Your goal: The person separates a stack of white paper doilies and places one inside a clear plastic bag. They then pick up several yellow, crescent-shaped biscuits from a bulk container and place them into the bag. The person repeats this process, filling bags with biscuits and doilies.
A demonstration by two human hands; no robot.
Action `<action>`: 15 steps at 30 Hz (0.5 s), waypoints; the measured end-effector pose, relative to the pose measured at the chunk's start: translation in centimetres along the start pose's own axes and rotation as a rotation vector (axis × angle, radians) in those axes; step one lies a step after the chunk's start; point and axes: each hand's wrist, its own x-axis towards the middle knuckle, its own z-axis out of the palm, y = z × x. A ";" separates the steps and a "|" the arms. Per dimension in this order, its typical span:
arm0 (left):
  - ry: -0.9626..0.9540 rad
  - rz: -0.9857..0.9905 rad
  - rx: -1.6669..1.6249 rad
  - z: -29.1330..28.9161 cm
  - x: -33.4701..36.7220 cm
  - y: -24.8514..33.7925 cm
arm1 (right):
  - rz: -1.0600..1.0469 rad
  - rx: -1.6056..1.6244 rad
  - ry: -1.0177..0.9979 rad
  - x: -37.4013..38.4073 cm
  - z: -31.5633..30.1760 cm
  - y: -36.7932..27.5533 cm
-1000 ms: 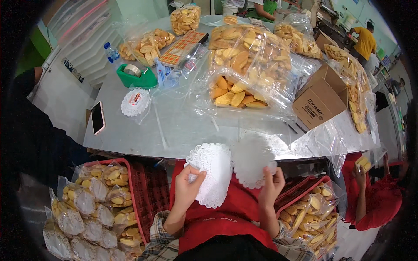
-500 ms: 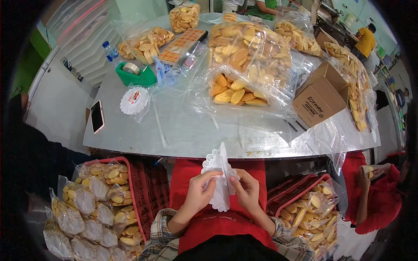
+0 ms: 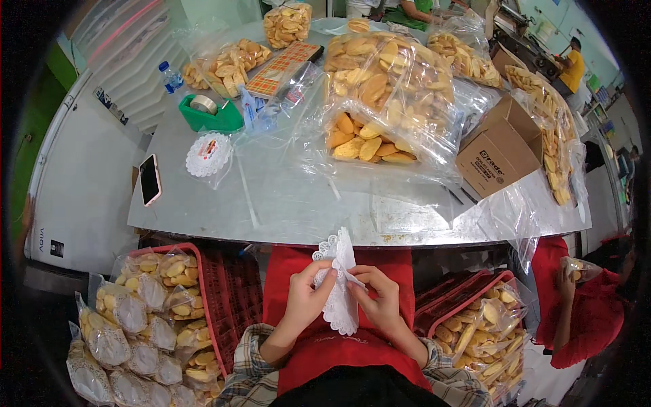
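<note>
Above my lap, in front of my red apron [image 3: 288, 264], I hold white paper doilies [image 3: 340, 311] with lacy scalloped edges. They are partly folded, with one piece standing up apart from another; how many there are I cannot tell. My left hand [image 3: 308, 298] pinches them at the left between thumb and index finger. My right hand [image 3: 378, 297] grips a creased edge on the right with thumb and fingertips. On the table, a round stack of doilies [image 3: 205, 157] lies in clear plastic with a small printed label on top.
A grey metal table [image 3: 285, 217] carries a large clear bag of pale-brown sliced bread or biscuits [image 3: 390, 88], an open cardboard box [image 3: 498, 152], a green tape dispenser [image 3: 210, 119] and a phone [image 3: 150, 180]. Red crates [image 3: 230, 292] with bagged pieces flank me. A co-worker in red [image 3: 586, 305] is at right.
My right fingers have shifted slightly inward and down on the doilies, whose upright fold has turned and opened wider. At the left, the dark-clothed person has gone from view.
</note>
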 end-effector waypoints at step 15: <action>-0.278 0.053 0.051 -0.1 -0.2 1.2 | 0.069 0.074 0.027 -0.1 -0.7 -0.1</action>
